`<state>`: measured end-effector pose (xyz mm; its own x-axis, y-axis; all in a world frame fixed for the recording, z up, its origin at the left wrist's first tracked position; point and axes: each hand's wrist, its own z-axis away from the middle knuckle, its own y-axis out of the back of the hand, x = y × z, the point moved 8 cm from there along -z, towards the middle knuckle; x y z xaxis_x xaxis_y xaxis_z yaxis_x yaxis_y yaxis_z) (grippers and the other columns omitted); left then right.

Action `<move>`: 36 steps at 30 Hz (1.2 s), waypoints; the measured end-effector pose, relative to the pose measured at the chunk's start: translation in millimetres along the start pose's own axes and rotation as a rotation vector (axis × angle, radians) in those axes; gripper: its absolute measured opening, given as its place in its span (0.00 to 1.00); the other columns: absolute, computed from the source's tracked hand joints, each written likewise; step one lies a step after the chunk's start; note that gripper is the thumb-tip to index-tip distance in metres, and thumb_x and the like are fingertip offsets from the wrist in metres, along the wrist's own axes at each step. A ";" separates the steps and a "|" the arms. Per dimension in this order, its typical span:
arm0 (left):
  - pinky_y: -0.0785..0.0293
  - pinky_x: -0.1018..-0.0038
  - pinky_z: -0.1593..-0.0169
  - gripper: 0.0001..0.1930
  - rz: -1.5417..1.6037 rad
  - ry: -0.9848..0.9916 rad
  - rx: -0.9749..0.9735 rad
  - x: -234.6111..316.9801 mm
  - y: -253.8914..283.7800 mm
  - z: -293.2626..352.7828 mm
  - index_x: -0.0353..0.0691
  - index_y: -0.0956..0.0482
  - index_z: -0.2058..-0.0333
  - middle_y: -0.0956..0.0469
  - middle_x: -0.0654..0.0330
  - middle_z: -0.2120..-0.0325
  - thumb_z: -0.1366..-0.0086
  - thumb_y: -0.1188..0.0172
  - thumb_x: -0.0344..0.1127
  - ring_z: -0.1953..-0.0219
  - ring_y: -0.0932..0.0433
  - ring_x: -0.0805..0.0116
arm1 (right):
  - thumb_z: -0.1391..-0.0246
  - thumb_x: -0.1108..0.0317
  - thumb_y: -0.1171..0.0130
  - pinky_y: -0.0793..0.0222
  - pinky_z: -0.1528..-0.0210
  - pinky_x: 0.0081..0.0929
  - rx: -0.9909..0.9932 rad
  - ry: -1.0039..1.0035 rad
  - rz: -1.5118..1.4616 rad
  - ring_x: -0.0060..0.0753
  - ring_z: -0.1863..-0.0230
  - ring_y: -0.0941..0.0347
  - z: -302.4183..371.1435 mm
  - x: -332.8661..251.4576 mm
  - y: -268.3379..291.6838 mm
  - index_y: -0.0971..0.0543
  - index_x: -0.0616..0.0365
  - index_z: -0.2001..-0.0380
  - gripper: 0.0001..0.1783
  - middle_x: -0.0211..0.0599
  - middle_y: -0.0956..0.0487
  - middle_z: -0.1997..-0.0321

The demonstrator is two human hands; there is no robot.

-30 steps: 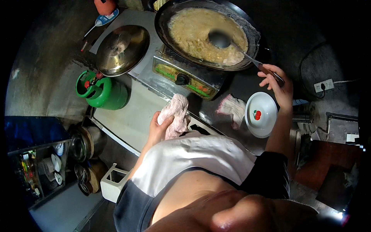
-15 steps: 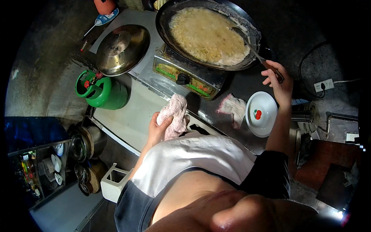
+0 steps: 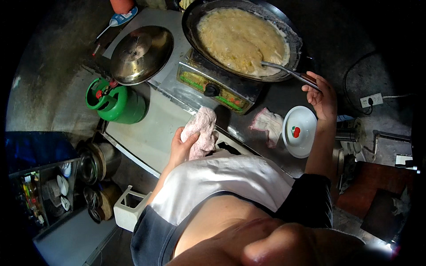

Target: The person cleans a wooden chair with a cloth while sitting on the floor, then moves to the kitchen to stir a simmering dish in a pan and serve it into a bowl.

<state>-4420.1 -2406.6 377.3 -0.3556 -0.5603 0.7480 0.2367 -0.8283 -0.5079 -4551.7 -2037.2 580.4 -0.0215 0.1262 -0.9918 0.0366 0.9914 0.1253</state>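
Observation:
In my right hand (image 3: 323,98) is the dark handle of a long metal ladle (image 3: 288,70). Its shaft slants down to the left over the wok rim, and its head is sunk in the bubbling yellowish food, out of sight. The big black wok (image 3: 293,44) sits on a gas stove (image 3: 222,82) with a black knob. Close to my body, my left hand (image 3: 181,144) grips a bunched pink cloth (image 3: 200,132). To the left of the stove lies a round metal lid (image 3: 141,55).
A white bowl (image 3: 306,139) with a red-and-green print stands by my right forearm, beside a crumpled white cloth (image 3: 269,126) with pink edging. A green gas cylinder (image 3: 120,105) is at the left. A wall socket (image 3: 372,99) with a plugged cord is on the right.
The ladle's head has moved from the wok's right side toward its near side and sunk deeper into the food. My right hand has shifted slightly; the left still grips the cloth.

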 end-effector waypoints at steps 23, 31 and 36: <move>0.26 0.71 0.60 0.16 0.010 0.032 0.000 1.0 0.2 1.5 0.35 0.35 0.60 0.25 0.54 0.65 0.44 0.39 0.28 0.64 0.24 0.67 | 0.44 0.59 0.52 0.47 0.85 0.10 -0.012 0.151 -0.024 0.17 0.83 0.30 13.1 -10.8 -14.0 0.26 0.58 0.54 0.19 0.41 0.20 0.72; 0.26 0.69 0.58 0.18 -0.018 0.038 -0.018 3.1 7.0 2.1 0.34 0.36 0.57 0.26 0.54 0.63 0.44 0.39 0.29 0.62 0.24 0.65 | 0.42 0.57 0.53 0.40 0.79 0.12 0.052 0.358 0.374 0.19 0.76 0.25 13.6 -45.3 -24.6 0.27 0.56 0.53 0.19 0.40 0.20 0.66; 0.27 0.69 0.58 0.18 0.003 0.029 -0.008 8.3 12.9 5.5 0.34 0.36 0.57 0.26 0.54 0.63 0.44 0.39 0.29 0.62 0.24 0.65 | 0.42 0.63 0.50 0.32 0.72 0.18 0.132 0.431 0.726 0.21 0.71 0.25 -32.2 -54.8 -33.3 0.28 0.57 0.51 0.17 0.39 0.21 0.64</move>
<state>-4415.0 -2421.9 379.3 -0.3806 -0.5628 0.7338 0.2306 -0.8262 -0.5140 -4583.9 -2076.1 631.4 -0.3249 0.7567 -0.5673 0.3035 0.6515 0.6953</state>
